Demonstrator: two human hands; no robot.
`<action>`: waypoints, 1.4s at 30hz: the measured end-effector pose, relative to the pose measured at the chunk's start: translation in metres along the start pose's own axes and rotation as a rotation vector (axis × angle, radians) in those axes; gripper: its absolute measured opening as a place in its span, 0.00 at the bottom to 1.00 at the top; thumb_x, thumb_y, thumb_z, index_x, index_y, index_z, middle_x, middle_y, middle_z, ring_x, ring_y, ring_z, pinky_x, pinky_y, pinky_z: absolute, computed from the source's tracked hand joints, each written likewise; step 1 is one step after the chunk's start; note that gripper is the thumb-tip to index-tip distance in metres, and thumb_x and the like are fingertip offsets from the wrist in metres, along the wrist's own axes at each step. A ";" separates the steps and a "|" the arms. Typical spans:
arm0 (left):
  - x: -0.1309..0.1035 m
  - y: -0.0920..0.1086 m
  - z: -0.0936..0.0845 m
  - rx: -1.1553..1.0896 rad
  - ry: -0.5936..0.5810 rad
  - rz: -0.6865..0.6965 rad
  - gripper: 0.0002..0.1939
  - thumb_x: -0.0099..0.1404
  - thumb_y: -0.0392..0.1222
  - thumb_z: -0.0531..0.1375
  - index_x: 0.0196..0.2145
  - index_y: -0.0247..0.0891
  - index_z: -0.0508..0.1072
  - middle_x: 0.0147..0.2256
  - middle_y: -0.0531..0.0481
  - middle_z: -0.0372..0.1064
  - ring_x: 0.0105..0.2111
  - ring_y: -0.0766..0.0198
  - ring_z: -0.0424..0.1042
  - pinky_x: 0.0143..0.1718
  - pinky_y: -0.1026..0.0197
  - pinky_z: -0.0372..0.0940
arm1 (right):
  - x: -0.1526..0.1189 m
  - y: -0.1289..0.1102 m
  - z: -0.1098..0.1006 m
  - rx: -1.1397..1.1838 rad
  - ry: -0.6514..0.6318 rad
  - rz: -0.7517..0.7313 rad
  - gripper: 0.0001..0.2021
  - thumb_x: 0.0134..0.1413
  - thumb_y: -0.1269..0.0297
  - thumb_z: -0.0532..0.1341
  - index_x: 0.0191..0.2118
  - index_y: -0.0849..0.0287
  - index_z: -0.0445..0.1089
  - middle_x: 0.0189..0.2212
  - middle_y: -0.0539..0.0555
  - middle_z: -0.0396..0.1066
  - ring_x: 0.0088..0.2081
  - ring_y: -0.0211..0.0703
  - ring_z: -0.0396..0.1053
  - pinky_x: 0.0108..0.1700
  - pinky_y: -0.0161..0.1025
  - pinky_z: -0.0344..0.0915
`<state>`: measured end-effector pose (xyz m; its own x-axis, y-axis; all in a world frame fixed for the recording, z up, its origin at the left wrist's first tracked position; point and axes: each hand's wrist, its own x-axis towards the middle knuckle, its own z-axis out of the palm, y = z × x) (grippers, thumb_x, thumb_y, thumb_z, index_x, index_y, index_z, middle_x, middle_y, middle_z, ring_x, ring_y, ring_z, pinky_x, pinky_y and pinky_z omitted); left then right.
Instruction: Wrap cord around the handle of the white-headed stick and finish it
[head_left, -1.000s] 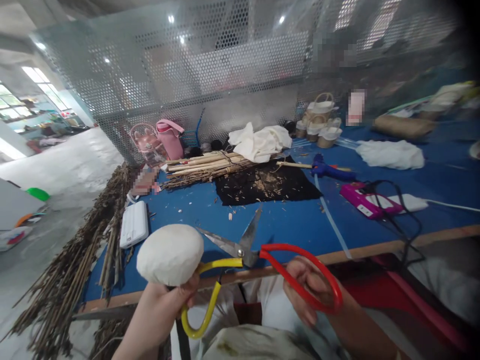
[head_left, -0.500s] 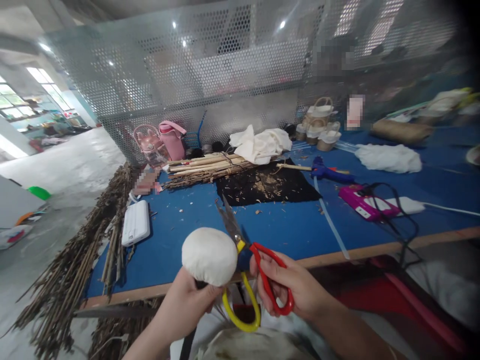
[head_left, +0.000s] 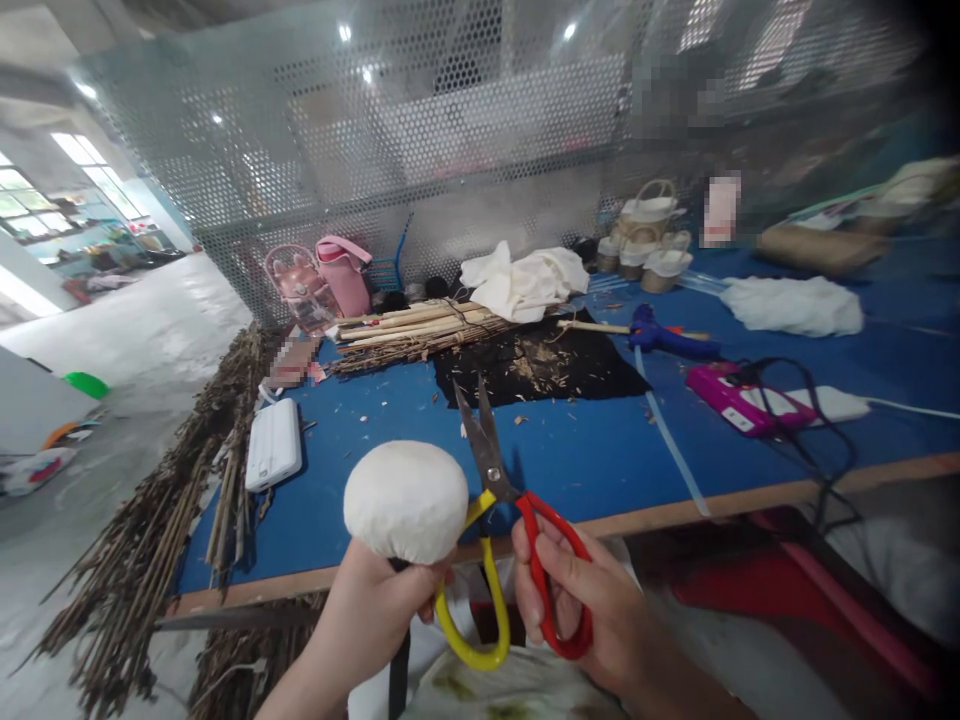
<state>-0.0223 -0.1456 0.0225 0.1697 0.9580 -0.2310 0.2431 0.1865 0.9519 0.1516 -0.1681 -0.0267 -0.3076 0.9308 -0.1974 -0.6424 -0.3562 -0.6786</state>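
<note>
My left hand (head_left: 382,605) is closed beneath a round, white, stuffed cloth cap (head_left: 406,502), gripping its underside, where a dark strip hangs down. A pair of scissors (head_left: 492,470) stands just right of the cap, its metal blades parted and pointing away from me. Its yellow loop is by my left fingertips, seemingly touching them. My right hand (head_left: 577,590) is wrapped round the red loop, with fingers through it. Part of the left fingers is hidden by the cap.
A black cloth (head_left: 547,365) with wood shavings lies on the blue table (head_left: 360,420), beside bundled sticks (head_left: 427,335). A white power bank (head_left: 274,445) is at left, with dry stalks (head_left: 161,500) past the edge. At right are a blue glue gun (head_left: 667,335) and purple power strip (head_left: 739,400).
The scissors and my right hand have shifted slightly right, and the blades now point more straight ahead. My left hand has moved a little left and up with the cap.
</note>
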 end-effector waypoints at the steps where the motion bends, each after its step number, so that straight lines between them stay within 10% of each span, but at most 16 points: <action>1: -0.001 -0.001 0.000 -0.004 0.006 -0.004 0.05 0.51 0.37 0.61 0.22 0.34 0.67 0.16 0.56 0.60 0.15 0.73 0.57 0.16 0.70 0.56 | -0.001 0.000 0.000 0.011 0.008 -0.007 0.15 0.49 0.53 0.62 0.30 0.61 0.62 0.14 0.50 0.66 0.15 0.33 0.62 0.16 0.28 0.53; 14: -0.006 -0.019 0.003 -0.055 -0.153 -0.013 0.06 0.53 0.40 0.59 0.25 0.34 0.68 0.23 0.52 0.65 0.18 0.73 0.59 0.17 0.69 0.61 | 0.001 0.011 -0.001 0.038 0.047 -0.051 0.15 0.49 0.53 0.61 0.31 0.61 0.63 0.14 0.48 0.64 0.16 0.34 0.61 0.19 0.30 0.55; 20: -0.020 -0.031 -0.013 0.057 0.050 0.007 0.07 0.47 0.40 0.64 0.25 0.35 0.73 0.20 0.50 0.68 0.20 0.67 0.64 0.25 0.65 0.66 | 0.005 -0.036 -0.028 -0.432 -0.307 0.115 0.19 0.43 0.51 0.65 0.32 0.65 0.70 0.26 0.56 0.72 0.25 0.36 0.66 0.25 0.31 0.59; 24: -0.022 -0.021 -0.013 0.003 -0.023 0.118 0.22 0.43 0.48 0.68 0.38 0.41 0.76 0.35 0.43 0.75 0.35 0.53 0.72 0.41 0.57 0.69 | 0.004 -0.063 -0.028 -0.530 -0.474 0.320 0.27 0.37 0.52 0.68 0.44 0.64 0.70 0.37 0.58 0.72 0.34 0.41 0.68 0.31 0.33 0.63; 31: -0.011 -0.024 -0.009 0.131 -0.218 0.242 0.13 0.57 0.43 0.60 0.39 0.37 0.75 0.37 0.43 0.74 0.43 0.55 0.70 0.48 0.57 0.63 | 0.013 -0.049 -0.013 -0.738 -0.070 0.126 0.11 0.49 0.58 0.62 0.31 0.63 0.72 0.14 0.46 0.61 0.16 0.31 0.58 0.18 0.30 0.52; 38: -0.010 -0.051 -0.020 0.293 -0.135 0.301 0.14 0.62 0.44 0.55 0.43 0.36 0.73 0.37 0.43 0.73 0.46 0.54 0.67 0.52 0.56 0.58 | 0.002 -0.092 -0.012 -0.190 0.297 -0.706 0.11 0.54 0.53 0.59 0.28 0.54 0.66 0.12 0.42 0.48 0.16 0.32 0.55 0.28 0.36 0.63; 42: -0.006 -0.047 -0.016 0.313 -0.146 0.344 0.11 0.62 0.44 0.55 0.34 0.36 0.74 0.39 0.43 0.72 0.40 0.57 0.68 0.47 0.59 0.60 | -0.005 -0.085 -0.002 -0.323 0.234 -0.453 0.09 0.50 0.56 0.63 0.30 0.55 0.67 0.12 0.42 0.50 0.16 0.33 0.57 0.24 0.37 0.63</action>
<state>-0.0504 -0.1568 -0.0176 0.4172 0.9080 0.0393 0.4215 -0.2316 0.8768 0.2089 -0.1420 0.0304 0.1330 0.9904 0.0364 -0.4162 0.0892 -0.9049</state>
